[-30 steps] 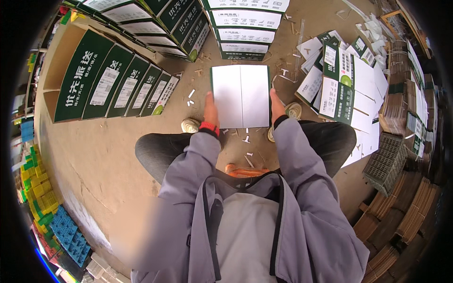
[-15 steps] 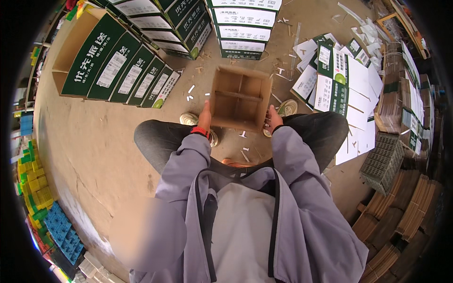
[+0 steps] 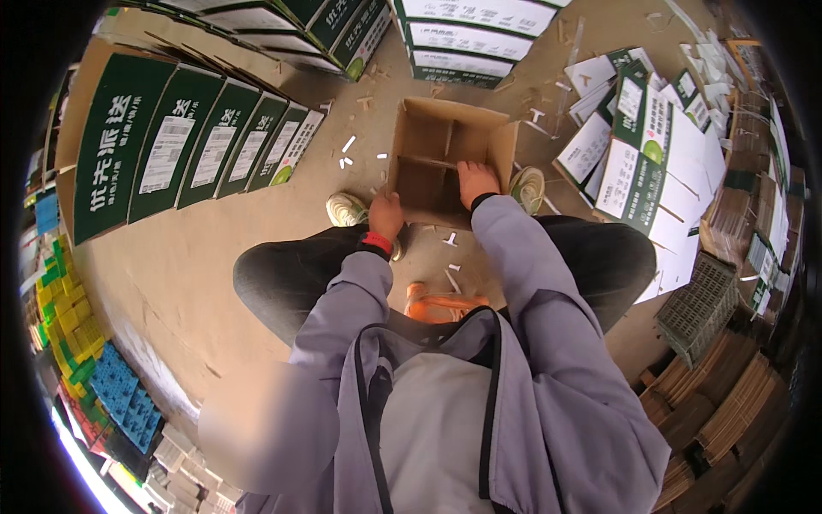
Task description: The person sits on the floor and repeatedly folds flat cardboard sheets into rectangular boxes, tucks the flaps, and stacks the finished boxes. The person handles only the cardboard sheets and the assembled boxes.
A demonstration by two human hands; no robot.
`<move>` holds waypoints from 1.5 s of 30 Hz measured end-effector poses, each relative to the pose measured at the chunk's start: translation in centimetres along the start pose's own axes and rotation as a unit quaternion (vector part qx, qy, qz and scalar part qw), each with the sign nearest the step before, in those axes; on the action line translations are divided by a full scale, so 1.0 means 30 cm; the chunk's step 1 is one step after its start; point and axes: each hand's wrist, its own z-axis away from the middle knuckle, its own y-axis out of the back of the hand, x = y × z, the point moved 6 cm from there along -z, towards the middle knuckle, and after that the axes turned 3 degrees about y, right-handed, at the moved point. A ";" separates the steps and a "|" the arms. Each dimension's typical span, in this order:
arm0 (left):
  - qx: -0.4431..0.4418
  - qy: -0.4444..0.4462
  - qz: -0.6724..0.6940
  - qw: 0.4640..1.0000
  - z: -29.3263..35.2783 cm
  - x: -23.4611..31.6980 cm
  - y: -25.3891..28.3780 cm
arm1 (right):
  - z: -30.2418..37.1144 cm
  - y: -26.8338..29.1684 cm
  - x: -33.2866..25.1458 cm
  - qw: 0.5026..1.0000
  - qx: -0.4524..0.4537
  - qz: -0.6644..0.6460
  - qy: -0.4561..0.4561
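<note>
Between my feet stands an open cardboard box (image 3: 494,141), brown inside, with crossing cardboard dividers (image 3: 428,160) that split it into compartments. My left hand (image 3: 385,216) grips the box's near left corner, its thumb on the rim. Over the right side of the box, my right hand (image 3: 478,182) reaches in, with curled fingers closed at the right end of the crosswise divider. Its fingertips are partly hidden.
Nested green-and-white cartons (image 3: 186,141) stand at the left, and stacked cartons (image 3: 467,38) ahead. Flattened cartons (image 3: 655,171) lie at the right, near a grey plastic crate (image 3: 698,308). Paper scraps (image 3: 347,154) litter the floor. Something orange (image 3: 445,302) lies close to me.
My right hand has left the outer right side of the box and reached inside to the divider. The left hand still holds the near left corner. My view has shifted slightly.
</note>
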 end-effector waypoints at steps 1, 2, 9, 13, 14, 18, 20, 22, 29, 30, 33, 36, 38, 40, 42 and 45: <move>-0.002 0.012 0.015 1.000 0.019 0.001 0.003 | 0.010 -0.024 -0.017 1.000 -0.013 0.001 -0.003; 0.001 0.019 0.032 0.999 0.015 -0.011 -0.004 | 0.000 -0.043 -0.016 1.000 -0.021 0.004 -0.003; -0.035 0.021 0.102 0.994 -0.007 -0.090 -0.026 | -0.096 -0.183 -0.008 0.998 -0.025 0.052 -0.014; 0.011 -0.002 0.073 0.997 -0.013 -0.059 -0.011 | -0.113 -0.177 -0.001 0.996 -0.051 0.069 -0.023; 0.011 0.001 0.054 0.999 -0.017 -0.058 -0.012 | -0.107 -0.171 -0.004 0.997 -0.055 0.056 -0.027; 0.008 0.006 -0.010 1.000 -0.028 -0.054 0.013 | -0.108 -0.108 -0.001 0.978 -0.200 -0.028 -0.049; 0.012 0.001 -0.032 0.999 -0.044 -0.010 0.042 | -0.098 0.082 -0.026 0.990 -0.111 -0.046 0.070; 0.021 0.001 -0.057 0.998 -0.017 0.066 0.109 | -0.009 0.342 -0.052 0.980 0.009 -0.094 0.173; 0.090 -0.098 0.004 0.991 0.228 0.236 0.691 | 0.478 1.168 0.112 0.934 0.272 -0.151 0.175; 0.074 -0.088 0.118 0.986 0.275 0.243 0.800 | 0.540 1.201 0.187 0.925 0.312 -0.168 0.139; 0.105 -0.124 0.009 0.987 0.548 0.474 1.236 | 0.647 1.114 0.469 0.871 0.431 -0.231 0.048; 0.214 -0.090 0.162 0.959 0.818 0.546 1.621 | 0.640 1.039 0.509 0.842 0.411 -0.350 -0.015; 0.344 -0.114 0.302 0.882 0.945 0.551 1.879 | 0.622 1.055 0.411 0.864 0.438 -0.246 0.036; 0.270 -0.193 0.372 0.867 0.960 0.603 2.100 | 0.579 1.029 0.369 0.911 0.351 -0.210 0.052; 0.256 -0.208 0.375 0.866 1.006 0.735 2.244 | 0.565 1.034 0.318 0.937 0.291 -0.180 0.070; 0.270 -0.266 0.355 0.855 0.964 0.819 2.483 | 0.531 1.007 0.299 0.952 0.266 -0.137 0.068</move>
